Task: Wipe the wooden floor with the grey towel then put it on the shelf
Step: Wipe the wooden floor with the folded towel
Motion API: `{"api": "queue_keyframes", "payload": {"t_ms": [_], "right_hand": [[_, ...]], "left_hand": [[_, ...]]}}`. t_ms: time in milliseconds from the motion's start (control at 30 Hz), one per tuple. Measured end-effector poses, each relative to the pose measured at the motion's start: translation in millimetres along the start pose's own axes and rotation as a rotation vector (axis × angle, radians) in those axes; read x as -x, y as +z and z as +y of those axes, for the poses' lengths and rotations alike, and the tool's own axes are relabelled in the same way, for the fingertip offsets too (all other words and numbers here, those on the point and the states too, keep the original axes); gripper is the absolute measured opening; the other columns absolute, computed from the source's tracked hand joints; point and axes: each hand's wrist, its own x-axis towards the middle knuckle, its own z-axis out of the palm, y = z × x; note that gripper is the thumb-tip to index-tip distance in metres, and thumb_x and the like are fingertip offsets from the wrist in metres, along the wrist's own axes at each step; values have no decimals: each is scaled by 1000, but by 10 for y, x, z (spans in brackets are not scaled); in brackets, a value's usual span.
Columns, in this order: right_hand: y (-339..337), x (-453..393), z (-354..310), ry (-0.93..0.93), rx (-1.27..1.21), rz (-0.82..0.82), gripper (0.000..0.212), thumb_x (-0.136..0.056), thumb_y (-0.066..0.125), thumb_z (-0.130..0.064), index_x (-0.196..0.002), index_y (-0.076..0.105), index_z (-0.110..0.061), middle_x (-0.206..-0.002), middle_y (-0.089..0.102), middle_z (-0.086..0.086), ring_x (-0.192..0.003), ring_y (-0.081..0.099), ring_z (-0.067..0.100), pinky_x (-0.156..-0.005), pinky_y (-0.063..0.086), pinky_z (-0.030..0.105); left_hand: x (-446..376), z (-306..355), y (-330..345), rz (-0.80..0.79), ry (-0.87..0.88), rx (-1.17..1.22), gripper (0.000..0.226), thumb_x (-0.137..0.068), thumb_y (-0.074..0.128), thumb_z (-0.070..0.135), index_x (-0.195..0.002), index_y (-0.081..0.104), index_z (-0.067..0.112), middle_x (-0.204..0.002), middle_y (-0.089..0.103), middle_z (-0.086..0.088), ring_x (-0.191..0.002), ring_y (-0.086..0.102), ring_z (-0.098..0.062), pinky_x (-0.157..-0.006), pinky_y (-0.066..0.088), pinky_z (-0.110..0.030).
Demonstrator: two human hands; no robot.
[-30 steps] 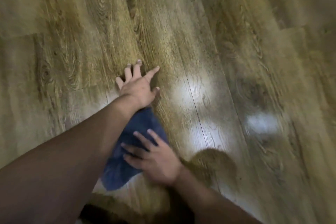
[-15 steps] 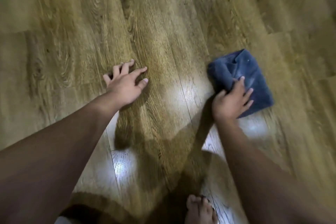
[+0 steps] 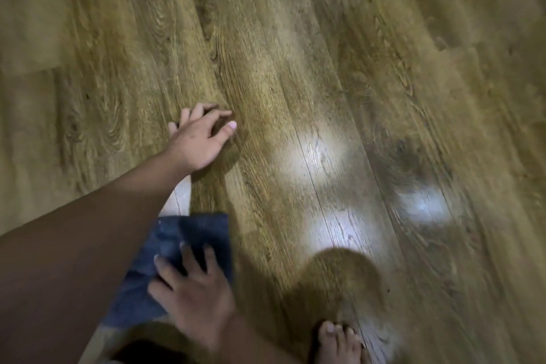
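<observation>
Our right hand (image 3: 195, 301), lower centre-left of frame, pressed flat on towel (image 3: 189, 239), fingers (image 3: 189, 260) spread wide, nothing gripped. Towel flat on floor (image 3: 295, 68), lower left, partly hidden under our left forearm. Our left hand (image 3: 198, 139), centre-left, fingers loosely spread and bent, tips on floor, empty, apart from towel. Bare foot (image 3: 339, 343) at bottom edge, right of centre. Bright reflections on planks, centre and right.
</observation>
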Motion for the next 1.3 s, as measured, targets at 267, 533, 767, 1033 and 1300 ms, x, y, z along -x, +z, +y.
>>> {"api": "queue_keyframes", "payload": {"t_ms": [267,533,767,1033,1300], "right_hand": [[-1174,-342,1968,345,219,383,54,-94,53,-22,-147,43,-25,-163,28,-3,-150,23,35,-121,13,55],[-1809,-527,2796,1057,-110,647,50,-102,40,-38,-151,34,-32,-167,10,-12,-152,3,39,-120,-1,61],[-1208,-902,1363,656,88,494,59,-88,54,-29,-146,44,-34,-164,22,-12,-150,10,47,-118,5,67],[-19,-617,-212,-167,383,-24,33,-98,47,-52,-130,56,-49,-152,44,-19,-143,39,31,-116,27,60],[-1085,-1132,1176,-412,535,66,52,-92,43,-29,-143,46,-40,-164,24,-7,-150,24,34,-120,18,56]], "left_hand": [[164,-970,-425,292,-318,-65,49,-101,47,46,-144,46,23,-159,26,-11,-146,20,-36,-113,15,-65],[255,-1367,-446,206,-395,-133,62,-94,42,69,-146,35,35,-161,21,-2,-147,16,-29,-110,10,-71],[-104,-1477,-803,213,-422,-304,55,-96,43,62,-132,46,22,-136,41,-16,-131,33,-38,-109,16,-70],[-354,-1464,-783,0,-679,-32,84,-89,34,77,-157,-6,47,-164,-25,17,-152,-23,-17,-105,-12,-80],[-264,-1633,-792,22,-754,123,131,-61,40,100,-153,-27,35,-157,-39,18,-147,-34,-15,-101,-12,-82]]}}
